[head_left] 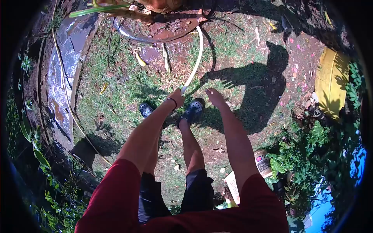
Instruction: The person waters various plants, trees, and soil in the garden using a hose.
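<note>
My left hand [176,99], with a dark band at its wrist, is closed around the near end of a long pale pole [197,56]. The pole looks curved in this view and runs away from me to a reddish-brown pointed piece [201,17] beside a muddy patch. To the right of the pole, my right hand [215,98] is held apart from it with its fingers bent closed. A tiny pale spot shows at those fingers; what it is, I cannot make out. Below both hands are my dark clogs [191,110] on the grass.
A dark curved rim [151,40] edges the muddy patch ahead. Wet grey paving [62,81] and a thin cord [64,77] lie left. At right are a yellow panel [332,83], leafy plants [307,151] and a labelled tub [263,163]. Fallen leaves [140,59] dot the grass.
</note>
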`<state>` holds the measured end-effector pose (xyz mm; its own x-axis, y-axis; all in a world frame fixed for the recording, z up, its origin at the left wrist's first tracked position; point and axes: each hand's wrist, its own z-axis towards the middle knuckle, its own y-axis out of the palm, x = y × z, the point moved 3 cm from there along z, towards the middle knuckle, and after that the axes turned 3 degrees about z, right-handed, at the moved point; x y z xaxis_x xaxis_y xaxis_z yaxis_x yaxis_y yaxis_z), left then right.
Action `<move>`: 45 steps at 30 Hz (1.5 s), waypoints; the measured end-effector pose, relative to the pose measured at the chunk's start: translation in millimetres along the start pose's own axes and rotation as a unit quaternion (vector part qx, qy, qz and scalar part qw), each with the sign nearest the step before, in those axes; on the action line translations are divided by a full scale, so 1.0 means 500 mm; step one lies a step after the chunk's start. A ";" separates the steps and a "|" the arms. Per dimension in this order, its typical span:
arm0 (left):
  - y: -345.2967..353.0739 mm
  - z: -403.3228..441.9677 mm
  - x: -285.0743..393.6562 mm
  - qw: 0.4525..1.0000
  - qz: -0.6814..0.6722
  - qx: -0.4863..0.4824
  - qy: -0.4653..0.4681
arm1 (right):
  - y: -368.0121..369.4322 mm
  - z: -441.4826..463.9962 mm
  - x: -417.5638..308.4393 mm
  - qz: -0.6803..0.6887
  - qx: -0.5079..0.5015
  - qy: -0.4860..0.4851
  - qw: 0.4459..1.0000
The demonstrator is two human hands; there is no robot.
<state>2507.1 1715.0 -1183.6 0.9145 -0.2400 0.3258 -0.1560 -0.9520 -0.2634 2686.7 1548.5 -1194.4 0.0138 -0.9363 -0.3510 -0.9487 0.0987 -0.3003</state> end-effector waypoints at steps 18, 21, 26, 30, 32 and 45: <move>-0.002 -0.007 0.004 1.000 0.008 -0.008 0.000 | 0.044 0.027 -0.053 -0.051 -0.013 -0.012 0.999; 0.000 -0.002 0.002 1.000 0.000 -0.008 0.004 | 0.020 0.031 -0.067 -0.014 -0.019 -0.024 0.999; 0.000 -0.002 -0.001 1.000 0.002 -0.012 -0.003 | 0.003 0.024 -0.072 -0.024 -0.011 -0.011 1.000; -0.009 -0.008 0.004 0.999 -0.020 -0.038 -0.017 | 0.018 0.029 -0.048 -0.040 -0.015 -0.017 0.999; -0.013 -0.012 0.005 0.999 -0.013 -0.035 -0.017 | 0.027 0.026 -0.035 -0.046 -0.026 -0.002 0.999; -0.016 -0.010 0.001 1.000 -0.011 -0.022 0.001 | 0.089 0.061 0.012 -0.057 -0.019 -0.043 0.997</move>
<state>2506.9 1721.6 -1177.0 0.9174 -0.2189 0.3325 -0.1520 -0.9646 -0.2156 2654.1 1557.5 -1237.2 0.1473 -0.9079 -0.3925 -0.9505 -0.0202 -0.3101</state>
